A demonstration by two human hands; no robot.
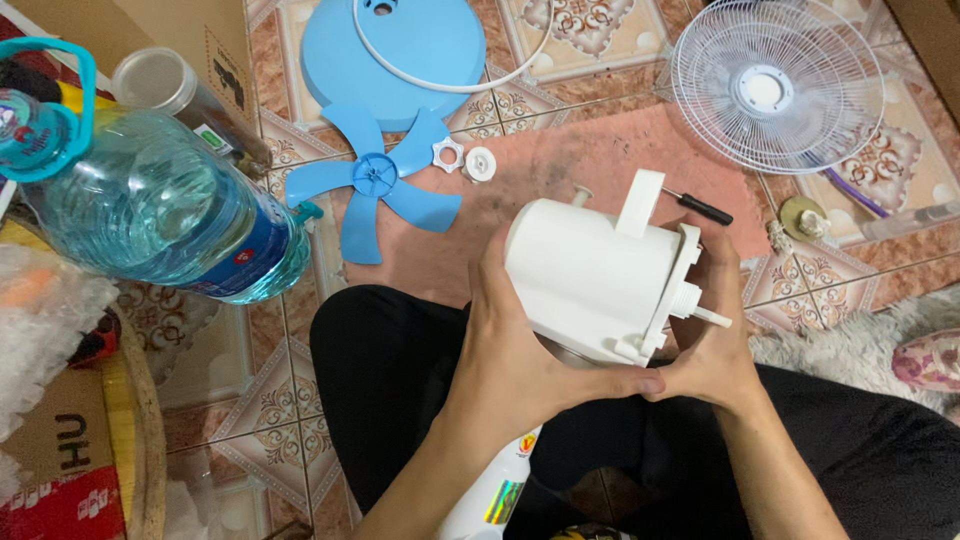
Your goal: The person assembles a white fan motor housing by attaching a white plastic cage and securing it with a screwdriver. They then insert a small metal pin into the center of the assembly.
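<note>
Both hands are cradling the white motor housing (pixel 600 275) above the lap, at the frame's centre. The left hand (pixel 520 350) is wrapping its rear shell; the right hand (pixel 715 345) is cupping the front plate, beside the shaft pointing toward 3 o'clock. Keeping both grips firm and the shaft clear seems wise. It is looking smooth, glossy, barrel-shaped. The blue blade (pixel 375 180) is lying at 10 o'clock, the grille (pixel 778 85) at 1 o'clock.

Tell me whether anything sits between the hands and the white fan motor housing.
Nothing visible does. Both the left hand and the right hand already grip the white motor housing directly, above the lap. The blue fan blade and the wire grille lie apart on the floor.
</note>
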